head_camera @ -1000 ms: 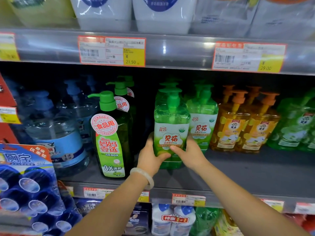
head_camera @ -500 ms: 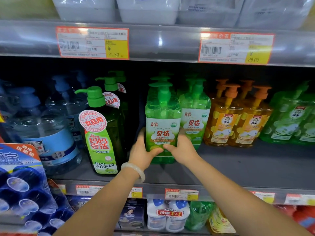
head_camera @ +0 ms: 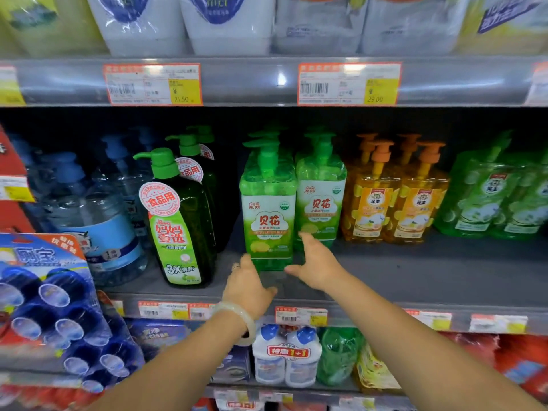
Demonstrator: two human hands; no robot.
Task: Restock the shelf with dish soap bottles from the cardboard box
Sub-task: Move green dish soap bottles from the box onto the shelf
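The green bottle [head_camera: 268, 215] stands upright at the shelf [head_camera: 415, 271] front, label outward for shoppers, with the left hand [head_camera: 247, 284] and right hand [head_camera: 317, 264] spread, empty, just beside its base.

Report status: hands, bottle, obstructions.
Left hand and right hand open, off the bottle. Light green pump-top dish soap bottle upright on grey metal shelf. Nothing in the way.

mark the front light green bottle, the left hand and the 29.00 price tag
Front light green bottle [head_camera: 268, 223]: head view, on its label.
Left hand [head_camera: 247, 287]: head view, back of the hand.
29.00 price tag [head_camera: 348, 83]: head view, on its middle.
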